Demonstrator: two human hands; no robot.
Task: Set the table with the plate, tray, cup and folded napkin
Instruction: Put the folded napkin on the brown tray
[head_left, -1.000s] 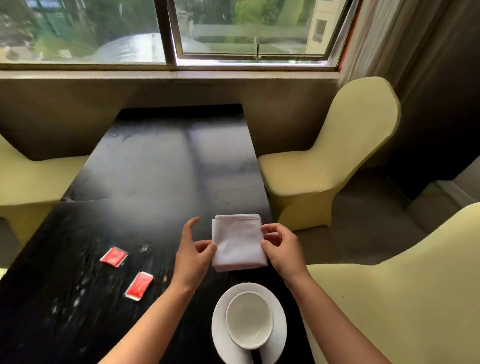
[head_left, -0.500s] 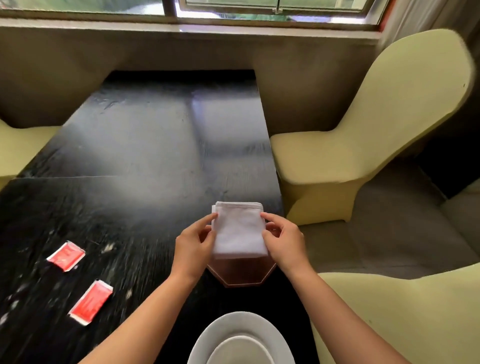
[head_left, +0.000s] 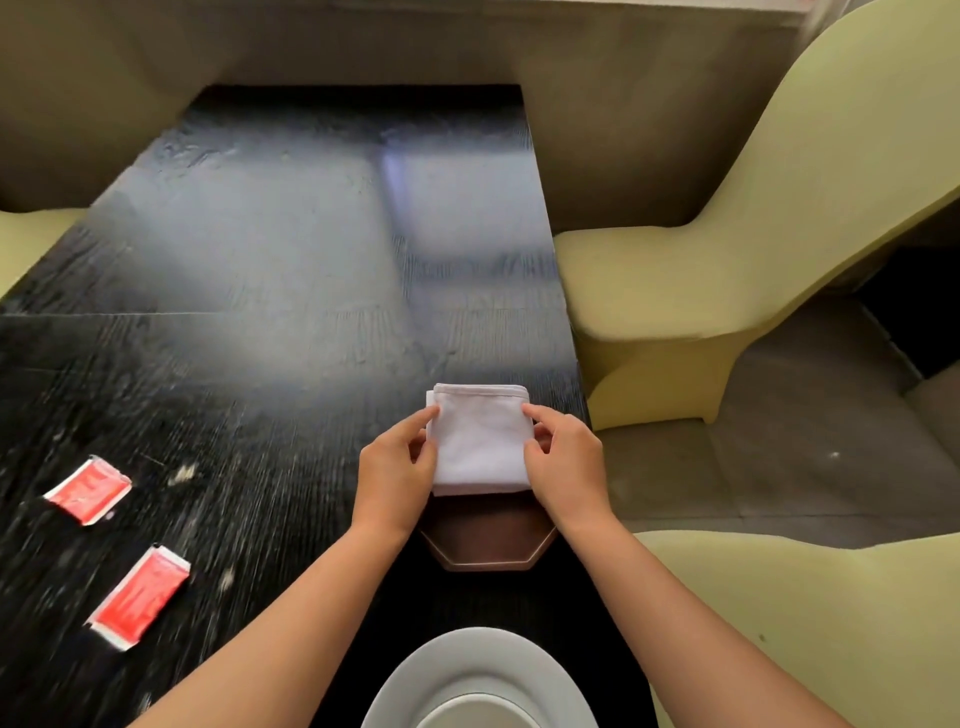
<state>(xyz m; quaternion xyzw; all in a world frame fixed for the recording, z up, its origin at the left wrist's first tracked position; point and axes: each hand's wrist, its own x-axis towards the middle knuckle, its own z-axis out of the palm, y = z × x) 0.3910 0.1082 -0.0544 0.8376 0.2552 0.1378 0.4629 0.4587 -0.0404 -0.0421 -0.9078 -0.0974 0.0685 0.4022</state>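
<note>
Folded napkin (head_left: 478, 439): white, square, hemmed edge at far side, pinched at left edge by left hand (head_left: 397, 475) and at right edge by right hand (head_left: 566, 470), positioned over far part of tray. Tray (head_left: 488, 540): brown, angled corners, pale rim, flat on dark table (head_left: 270, 291) near right edge, far portion covered by napkin. Plate (head_left: 480, 670): white, round, nearest the viewer, cut off by bottom edge. Cup (head_left: 480, 714): white, seated on plate, only rim visible.

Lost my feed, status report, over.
Left hand and right hand both pinch the folded napkin, over the brown tray's far end. Plate near. Nothing in the way.
</note>
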